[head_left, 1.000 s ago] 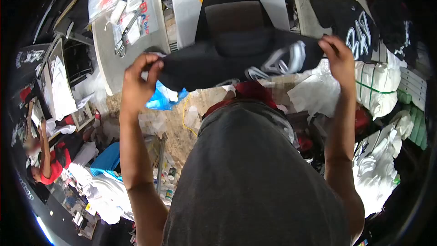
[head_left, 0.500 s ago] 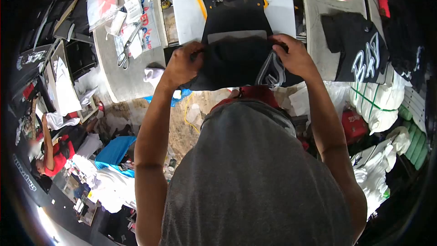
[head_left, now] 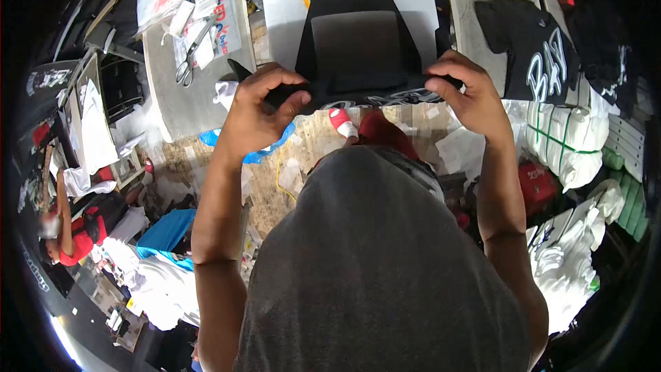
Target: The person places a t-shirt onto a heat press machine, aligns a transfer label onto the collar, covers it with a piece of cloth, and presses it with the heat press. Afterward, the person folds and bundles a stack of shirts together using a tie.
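Note:
A black garment with white lettering (head_left: 372, 91), most likely a T-shirt, is stretched between my hands at the near end of a dark board. My left hand (head_left: 261, 107) pinches its left part between thumb and fingers. On the other side, my right hand (head_left: 475, 93) grips the right part in the same way. Just beyond the cloth, a grey rectangular panel (head_left: 354, 38) shows on the board. The lettering is seen edge-on and cannot be read. Part of the garment is hidden under my fingers.
Scissors (head_left: 195, 55) and papers lie on the left table (head_left: 165, 103). Another black printed T-shirt (head_left: 530, 48) is spread on the right table. White bundles tied with green straps (head_left: 564, 138) stand at right. A person in a red top (head_left: 82, 238) is at far left.
Both hands have drawn the garment toward my body and moved farther apart. More of the grey panel is exposed. The view has shifted, so the tables sit higher.

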### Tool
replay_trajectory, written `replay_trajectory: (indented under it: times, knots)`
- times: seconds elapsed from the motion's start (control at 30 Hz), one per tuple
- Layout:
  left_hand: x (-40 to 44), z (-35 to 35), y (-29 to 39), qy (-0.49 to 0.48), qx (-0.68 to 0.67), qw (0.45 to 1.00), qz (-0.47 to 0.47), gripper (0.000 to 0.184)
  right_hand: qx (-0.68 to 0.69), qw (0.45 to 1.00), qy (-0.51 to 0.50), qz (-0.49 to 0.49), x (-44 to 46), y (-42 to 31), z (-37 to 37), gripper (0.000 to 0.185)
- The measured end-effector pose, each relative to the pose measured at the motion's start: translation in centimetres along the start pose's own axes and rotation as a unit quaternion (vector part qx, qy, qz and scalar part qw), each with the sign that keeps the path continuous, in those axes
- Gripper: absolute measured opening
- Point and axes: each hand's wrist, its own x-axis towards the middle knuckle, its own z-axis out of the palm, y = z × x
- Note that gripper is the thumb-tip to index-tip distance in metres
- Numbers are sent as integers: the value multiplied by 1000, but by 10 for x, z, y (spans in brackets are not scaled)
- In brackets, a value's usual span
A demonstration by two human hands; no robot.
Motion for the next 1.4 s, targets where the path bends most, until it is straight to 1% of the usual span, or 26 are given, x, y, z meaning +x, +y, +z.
replay_trajectory:
  times: [0.03, 0.1, 0.13, 0.2, 0.23, 0.3, 0.43, 0.47, 0.5, 0.57, 0.63, 0.67, 0.7, 0.73, 0.77, 0.8, 0.83, 0.9, 0.93, 1.07, 1.13, 1.3, 1.37, 1.4]
  knots:
    - [-4, 2, 0, 3, 3, 1000, 2, 19, 0, 1000, 0, -4, -3, 1, 2, 17]
    - [-8, 7, -2, 38, -1, 998, -40, 17, 4, 999, 43, -26, -5, 6, 4, 16]
    - [-6, 9, -1, 40, 0, 998, -39, 17, 3, 999, 43, -28, -3, 7, 4, 16]
    - [1, 11, -1, 93, 38, 995, 16, 14, -9, 997, 72, -26, 4, 6, 3, 16]
    - [4, 11, -1, 96, 39, 994, 18, 14, -9, 997, 72, -29, 7, 4, 4, 16]
    - [9, 10, -2, 116, 55, 992, 5, 13, -24, 996, 87, 0, 13, 1, 3, 14]
    - [12, 6, 2, 116, 75, 990, 12, 13, -30, 994, 103, -23, 19, 1, 1, 14]
    - [11, 5, 4, 106, 66, 992, -9, 14, -26, 995, 91, -21, 17, -5, -2, 13]
    - [9, 1, 5, 91, 75, 993, 23, 13, -22, 997, 78, -18, 14, -10, -5, 13]
    - [7, -7, 13, 34, 44, 998, 26, 12, -11, 998, 59, -17, 11, -14, -12, 11]
    - [21, -11, 10, 20, 44, 999, 9, 10, -22, 998, 56, -13, 22, -5, -14, 13]
    - [34, -11, 0, 45, 45, 998, -7, 9, -21, 998, 54, -12, 34, 3, -11, 13]
    - [49, -10, -14, 71, 47, 996, -23, 8, -33, 996, 79, 4, 54, 16, -6, 15]
    - [68, -4, -42, 104, 38, 994, -7, 6, -45, 993, 103, 22, 73, 33, -1, 16]
    - [86, 4, -66, 117, 44, 992, -21, 6, -65, 991, 112, 16, 93, 62, 7, 19]
    - [99, 13, -86, 119, 24, 991, -56, 11, -57, 991, 111, 46, 105, 87, 19, 19]
    - [103, 20, -100, 118, 25, 991, -56, 11, -51, 990, 112, 73, 114, 106, 29, 20]
    - [113, 29, -116, 103, 27, 976, -191, 18, -34, 989, 116, 90, 114, 123, 39, 21]
    - [113, 31, -118, 101, 19, 970, -220, 23, -19, 987, 118, 107, 116, 129, 40, 22]
    - [119, 24, -119, 109, -20, 970, -215, 24, -16, 984, 129, 123, 123, 132, 39, 23]
    - [116, 27, -126, 106, -17, 969, -222, 24, -25, 985, 111, 131, 128, 133, 39, 24]
    - [105, 29, -123, 103, -9, 968, -230, 23, -14, 987, 109, 116, 116, 140, 40, 22]
    - [107, 23, -113, 87, 13, 968, -237, 28, -4, 987, 112, 114, 113, 139, 41, 21]
    - [105, 28, -123, 89, 14, 968, -235, 28, -8, 986, 108, 125, 113, 139, 41, 20]
